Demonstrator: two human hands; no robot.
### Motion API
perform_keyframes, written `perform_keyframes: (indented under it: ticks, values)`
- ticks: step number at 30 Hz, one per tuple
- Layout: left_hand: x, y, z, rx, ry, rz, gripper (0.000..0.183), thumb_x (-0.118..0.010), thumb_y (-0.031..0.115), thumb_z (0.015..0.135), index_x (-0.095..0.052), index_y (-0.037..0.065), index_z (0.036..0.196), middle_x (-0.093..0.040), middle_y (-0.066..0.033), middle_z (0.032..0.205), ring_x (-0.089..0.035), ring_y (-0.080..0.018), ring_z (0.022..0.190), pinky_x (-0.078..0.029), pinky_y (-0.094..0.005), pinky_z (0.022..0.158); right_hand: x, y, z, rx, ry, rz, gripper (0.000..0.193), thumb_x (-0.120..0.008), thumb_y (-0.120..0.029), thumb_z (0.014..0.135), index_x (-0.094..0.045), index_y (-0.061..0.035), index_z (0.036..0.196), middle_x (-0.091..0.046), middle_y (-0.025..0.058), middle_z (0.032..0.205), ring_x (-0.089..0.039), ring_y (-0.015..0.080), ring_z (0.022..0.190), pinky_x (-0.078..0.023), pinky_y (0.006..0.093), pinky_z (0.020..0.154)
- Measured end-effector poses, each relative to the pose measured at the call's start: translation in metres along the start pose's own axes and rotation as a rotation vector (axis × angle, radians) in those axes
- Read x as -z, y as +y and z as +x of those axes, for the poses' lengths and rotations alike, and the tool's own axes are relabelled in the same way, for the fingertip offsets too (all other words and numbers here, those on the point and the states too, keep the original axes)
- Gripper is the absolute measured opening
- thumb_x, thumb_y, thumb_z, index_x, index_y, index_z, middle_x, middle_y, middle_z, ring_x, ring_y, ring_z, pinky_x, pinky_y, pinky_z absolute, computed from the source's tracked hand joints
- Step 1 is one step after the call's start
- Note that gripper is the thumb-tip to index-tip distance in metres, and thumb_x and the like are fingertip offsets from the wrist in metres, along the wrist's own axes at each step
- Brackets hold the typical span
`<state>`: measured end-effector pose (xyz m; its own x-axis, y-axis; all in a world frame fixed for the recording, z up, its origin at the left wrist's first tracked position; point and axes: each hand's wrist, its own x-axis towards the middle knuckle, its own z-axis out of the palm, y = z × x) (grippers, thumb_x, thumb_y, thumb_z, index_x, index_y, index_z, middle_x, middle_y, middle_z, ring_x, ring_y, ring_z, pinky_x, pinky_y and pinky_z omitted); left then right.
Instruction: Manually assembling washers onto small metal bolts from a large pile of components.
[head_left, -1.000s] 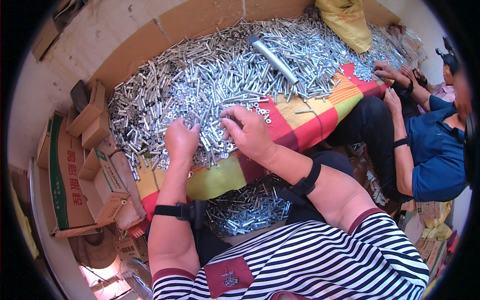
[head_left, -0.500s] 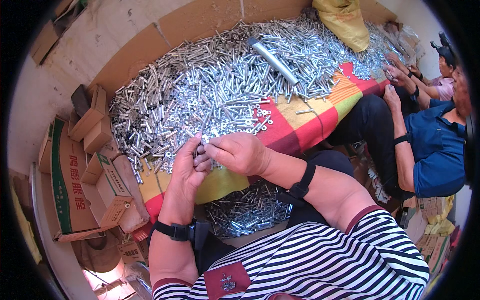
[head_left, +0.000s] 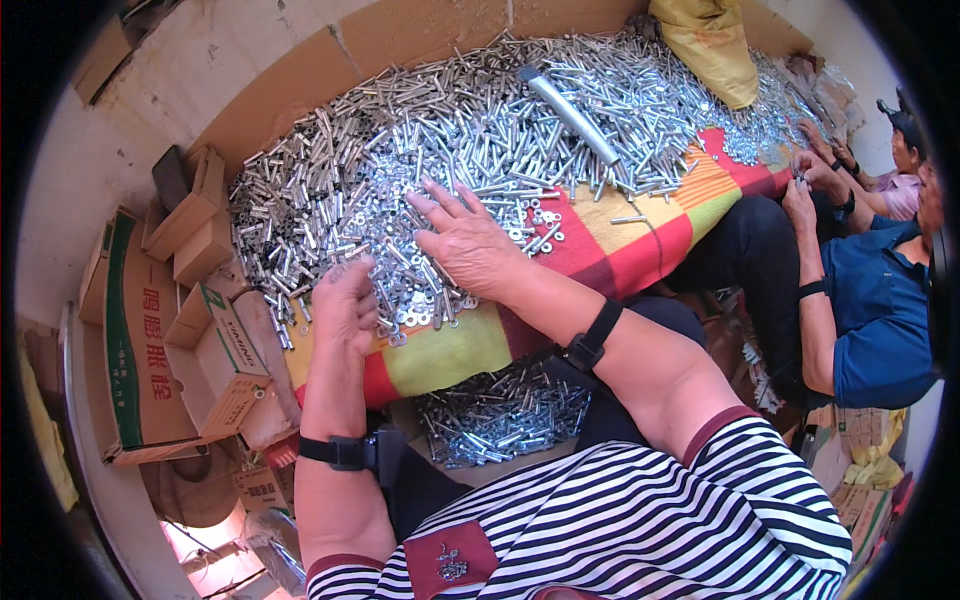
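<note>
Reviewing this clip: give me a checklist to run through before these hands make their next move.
1. Right hand open: ok, fingers spread at the metal pile.
2. Left hand empty: cannot tell, its fingers are curled.
3. Washers near both hands: ok.
4. Checkered cloth free of loose parts: not ok, washers lie on it.
5. Co-worker's hands apart from these: ok, farther right.

Many thin, rod-shaped silver metal bolts (head_left: 470, 148) are heaped up, pointing every way. Small, round, flat silver metal rings (head_left: 412, 319) are scattered in front, by the red, yellow and green cloth (head_left: 445, 354).
</note>
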<state>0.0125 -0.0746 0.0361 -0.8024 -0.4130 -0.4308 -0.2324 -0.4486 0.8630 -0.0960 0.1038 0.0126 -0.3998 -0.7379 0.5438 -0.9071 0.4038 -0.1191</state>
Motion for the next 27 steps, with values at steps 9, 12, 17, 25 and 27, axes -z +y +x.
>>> perform_keyframes:
  ticks: [9, 12, 17, 25, 27]
  values:
    - [-0.033, -0.035, 0.023, -0.548, 0.295, 1.092, 0.028, -0.078, 0.023, 0.066, -0.066, -0.001, 0.076, -0.065, -0.0154, 0.065, -0.062, -0.0263, 0.056, -0.049, -0.0373, 0.059, 0.025, 0.005, -0.003, -0.082, 0.185, 0.097, 0.011, -0.062, -0.010, 0.076, -0.057, -0.0029, 0.083, -0.055, 0.0113, 0.085, -0.056, 0.0310, 0.084, -0.044, 0.0428, 0.074]
    - [-0.032, -0.037, 0.026, -0.506, 0.203, 0.969, 0.026, -0.078, 0.021, 0.066, -0.067, -0.001, 0.076, -0.066, -0.0139, 0.066, -0.062, -0.0228, 0.055, -0.050, -0.0359, 0.060, 0.029, -0.003, -0.012, -0.274, 0.231, 0.395, 0.011, -0.063, -0.008, 0.078, -0.055, -0.0023, 0.084, -0.055, 0.0108, 0.077, -0.057, 0.0308, 0.072, -0.046, 0.0411, 0.066]
    - [-0.040, -0.024, 0.013, 0.036, -0.123, -0.061, 0.018, -0.062, 0.012, 0.084, -0.045, 0.011, 0.079, -0.045, 0.0035, 0.062, -0.032, -0.0035, 0.040, -0.020, -0.0188, 0.031, 0.040, -0.013, -0.027, -0.284, 0.367, 0.708, 0.011, -0.061, -0.002, 0.085, -0.060, -0.0011, 0.096, -0.061, 0.0102, 0.076, -0.065, 0.0197, 0.069, -0.047, 0.0297, 0.058]
    - [-0.038, -0.024, -0.004, 0.313, -0.235, -0.486, 0.013, -0.058, 0.017, 0.088, -0.049, 0.008, 0.085, -0.048, 0.0006, 0.065, -0.036, -0.0038, 0.041, -0.022, -0.0168, 0.030, 0.031, -0.023, -0.030, 0.083, 0.398, 0.493, 0.026, -0.065, -0.004, 0.079, -0.060, -0.0027, 0.104, -0.064, 0.0102, 0.087, -0.064, 0.0268, 0.072, -0.051, 0.0332, 0.063]
    - [-0.033, -0.027, -0.002, 0.330, -0.296, -0.479, 0.013, -0.055, 0.017, 0.088, -0.052, 0.005, 0.087, -0.054, -0.0022, 0.071, -0.041, -0.0054, 0.043, -0.025, -0.0165, 0.030, 0.031, -0.020, -0.029, 0.097, 0.285, 0.378, 0.028, -0.063, -0.007, 0.081, -0.060, -0.0041, 0.109, -0.062, 0.0115, 0.097, -0.063, 0.0282, 0.084, -0.050, 0.0360, 0.072]
